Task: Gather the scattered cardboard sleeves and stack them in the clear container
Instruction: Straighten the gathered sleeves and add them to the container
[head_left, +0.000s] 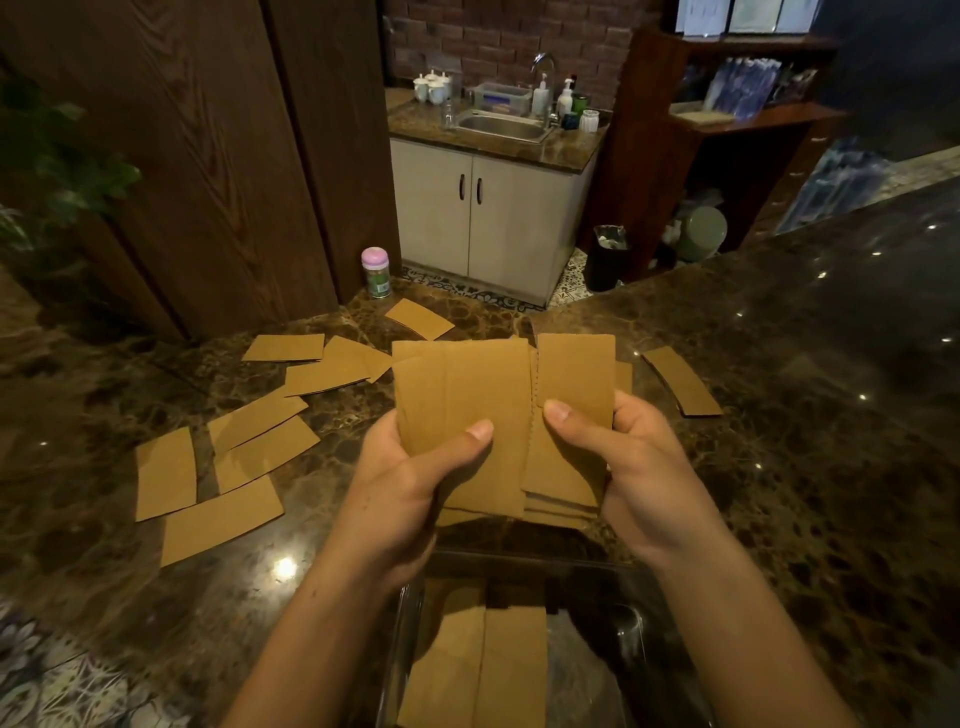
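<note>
Sitting at the bottom edge of view, the clear container (408, 639) rests on the marble counter (805, 467). It holds at least 2 flat sleeves (498, 670) side by side, long axes running away from the person.

Above it, both hands hold a bundle of cardboard sleeves (467, 395) off the counter. The left hand (410, 478) grips the bundle's left side, thumb pressed on the front face. The right hand (639, 467) clamps the right side the same way. The bundle is uneven and fanned, edges not aligned, with the long axis running near-to-far and the upper ends pointing toward the sink.

Loose sleeves (218, 514) lie flat across the counter left of the hands at mixed angles, some overlapping. Another sleeve (418, 318) lies farther back by itself. 1 more small stack (680, 382) lies right of the bundle, angled diagonally.

A jar with a pink lid (376, 273) stands at the counter's far edge. Behind it are a sink (504, 127) and a black bin (605, 257). A plant (62, 171) is at far left.
</note>
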